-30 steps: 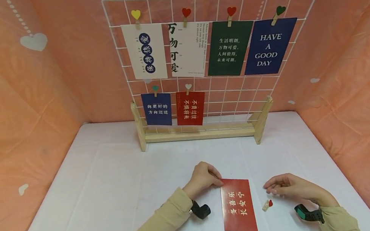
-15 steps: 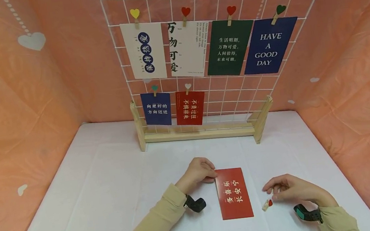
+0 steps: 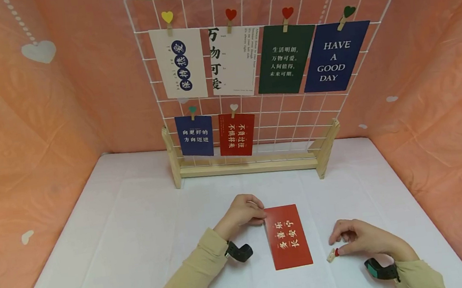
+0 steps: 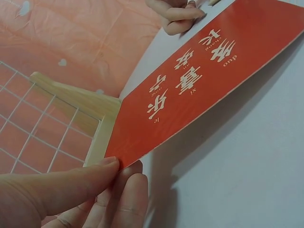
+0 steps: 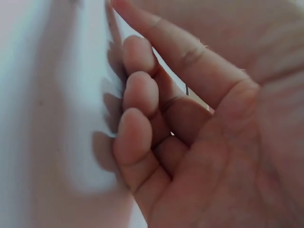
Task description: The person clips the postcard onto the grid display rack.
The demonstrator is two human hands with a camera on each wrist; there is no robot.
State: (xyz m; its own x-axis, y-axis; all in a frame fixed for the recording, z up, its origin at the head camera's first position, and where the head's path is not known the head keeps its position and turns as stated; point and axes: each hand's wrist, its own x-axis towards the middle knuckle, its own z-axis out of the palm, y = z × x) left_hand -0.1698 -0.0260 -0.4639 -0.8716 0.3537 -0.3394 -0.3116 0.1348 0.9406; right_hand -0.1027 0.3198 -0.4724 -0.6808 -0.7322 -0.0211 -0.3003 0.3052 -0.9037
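A red card [image 3: 287, 236] with white characters lies on the white table [image 3: 138, 230] in the head view. My left hand [image 3: 263, 216] pinches its far left corner. The left wrist view shows my thumb and fingers [image 4: 111, 167] gripping that corner, with the red card [image 4: 204, 80] tilted up off the table. To the card's right lies a small wooden clip [image 3: 332, 255] with a red heart. My right hand [image 3: 339, 248] has curled fingers that pinch the clip's heart end. In the right wrist view only my curled fingers [image 5: 142, 137] show and the clip is hidden.
A white wire grid [image 3: 279, 114] on a wooden stand [image 3: 250, 165] rises at the back of the table. Several cards hang on it from heart clips, among them a blue "HAVE A GOOD DAY" card [image 3: 334, 58]. Pink sheeting [image 3: 21, 139] walls in the table.
My left hand has drawn the red card away from me and turned it more upright. My right hand has come down onto the clip, which has stayed in place.
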